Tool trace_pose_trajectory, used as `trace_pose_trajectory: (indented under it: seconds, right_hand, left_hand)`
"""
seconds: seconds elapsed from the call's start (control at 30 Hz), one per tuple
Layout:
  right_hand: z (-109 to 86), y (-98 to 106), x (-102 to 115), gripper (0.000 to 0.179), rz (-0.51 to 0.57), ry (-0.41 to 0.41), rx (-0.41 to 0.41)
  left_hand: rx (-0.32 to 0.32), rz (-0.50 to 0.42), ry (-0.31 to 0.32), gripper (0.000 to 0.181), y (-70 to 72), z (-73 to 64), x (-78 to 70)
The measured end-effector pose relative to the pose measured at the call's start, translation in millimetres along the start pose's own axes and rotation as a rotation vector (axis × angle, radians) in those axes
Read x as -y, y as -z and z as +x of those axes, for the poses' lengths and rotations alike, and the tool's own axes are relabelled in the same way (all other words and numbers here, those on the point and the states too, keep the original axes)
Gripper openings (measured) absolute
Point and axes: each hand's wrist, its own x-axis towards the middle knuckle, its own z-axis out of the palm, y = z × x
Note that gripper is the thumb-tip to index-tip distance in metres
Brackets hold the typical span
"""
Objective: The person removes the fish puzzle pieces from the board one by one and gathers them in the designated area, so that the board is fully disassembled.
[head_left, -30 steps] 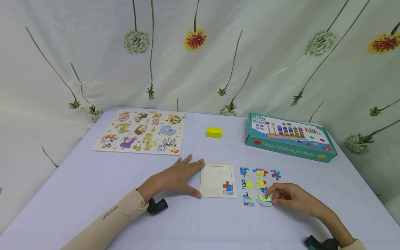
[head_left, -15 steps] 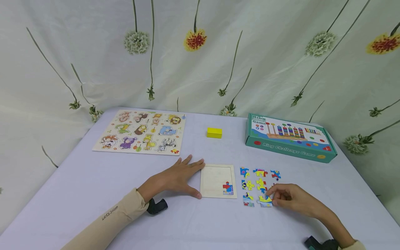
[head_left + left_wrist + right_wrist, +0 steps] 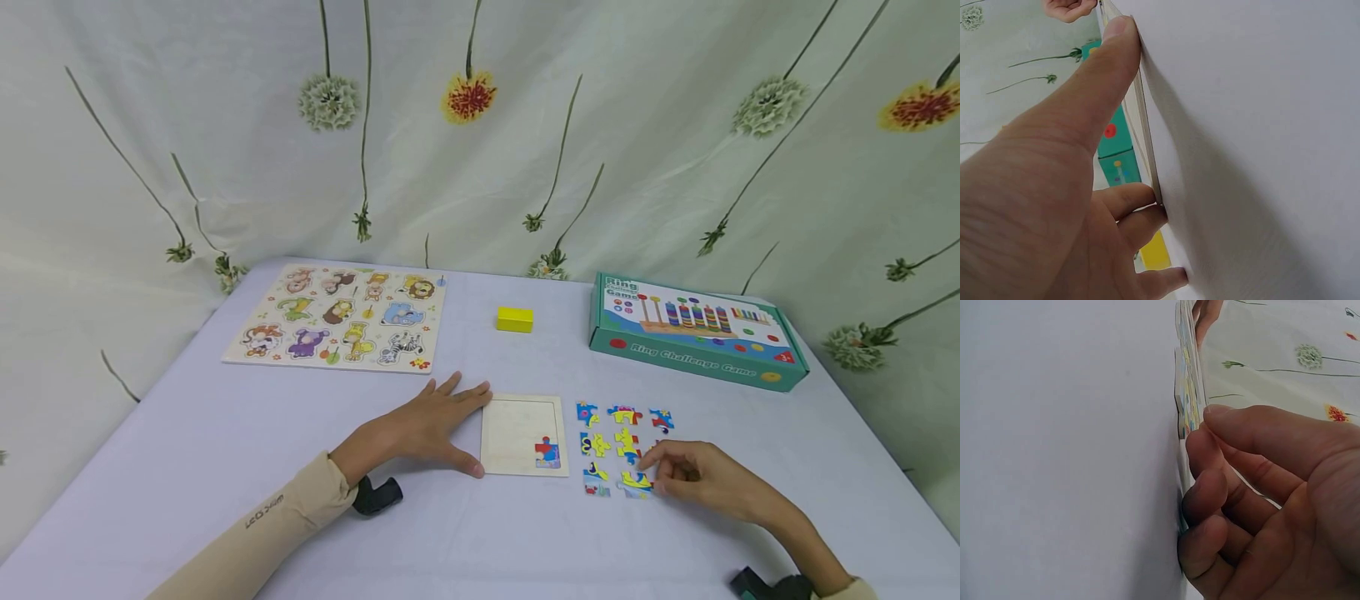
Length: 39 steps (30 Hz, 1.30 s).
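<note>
A square wooden puzzle board [image 3: 517, 425] lies flat in front of the person, one red and blue puzzle piece fitted into its lower right corner. At its left edge my left hand [image 3: 431, 423] rests with fingers spread, thumb at the lower corner and a fingertip at the upper one. Several loose jigsaw pieces [image 3: 597, 444] lie in rows right of the board. With curled fingers, my right hand [image 3: 697, 477] pinches the right edge of the yellow and blue bottom puzzle piece [image 3: 633, 482]. Its fingers partly cover the pieces behind.
A large animal peg puzzle [image 3: 337, 317] lies at the back left. A yellow block [image 3: 515, 319] sits at the back middle, and a green game box [image 3: 697, 333] at the back right. A flowered cloth [image 3: 450, 183] hangs behind the table.
The bottom puzzle piece at my right fingertips has shifted and tilted slightly. My left hand and the board have stayed in place.
</note>
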Motion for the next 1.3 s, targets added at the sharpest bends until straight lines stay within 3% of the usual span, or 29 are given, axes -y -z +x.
trace_pose_trajectory:
  seconds: [0.23,0.43,0.73,1.0,1.3]
  right_hand:
    - [1.1,1.1,2.3,0.016,-0.006,0.012,-0.014]
    - [9.3,-0.5,14.4,0.015,-0.097,0.023,-0.065]
    - [33.6,-11.1,33.1,0.038,-0.253,0.128,-0.138]
    - [56.7,-22.9,47.9,0.055,-0.275,0.101,-0.108]
    - [77.8,-37.1,56.9,0.055,-0.261,0.105,-0.004]
  left_hand:
    - [0.001,0.005,0.001,0.106,0.5,0.9,-0.4]
    - [0.004,0.004,0.003,0.107,1.1,0.6,0.0]
    - [0.001,-0.003,-0.003,0.106,0.1,0.3,0.3]
    - [0.004,-0.001,-0.005,0.105,1.4,0.2,-0.8]
    - [0.005,0.005,0.01,0.105,0.2,0.7,-0.7]
